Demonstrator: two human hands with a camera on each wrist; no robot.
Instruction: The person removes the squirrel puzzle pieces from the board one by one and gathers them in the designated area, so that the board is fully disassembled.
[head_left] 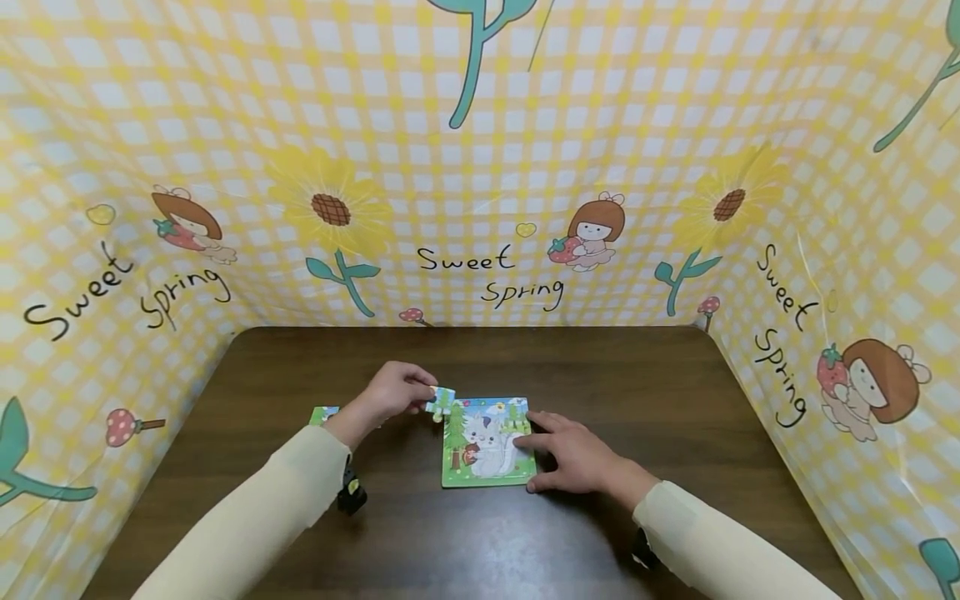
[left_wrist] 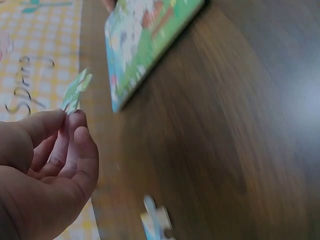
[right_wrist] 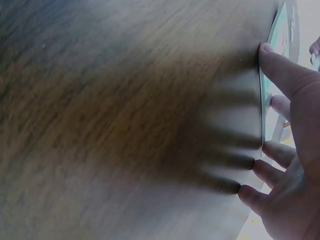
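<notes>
A piece is pinched by its edge between the thumb and fingertips of the left hand, apart from the puzzle but near its far left corner. The puzzle is touched along its right side by the spread fingers of the right hand. With so little gripped, the piece could be twisted or dropped; by uneven pressure, the puzzle could be skidded; another piece could be swept aside by the left sleeve.

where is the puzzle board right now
In the head view, the puzzle board lies around the middle of the table, with the right hand at its right edge and a puzzle piece near its upper left corner.
</notes>
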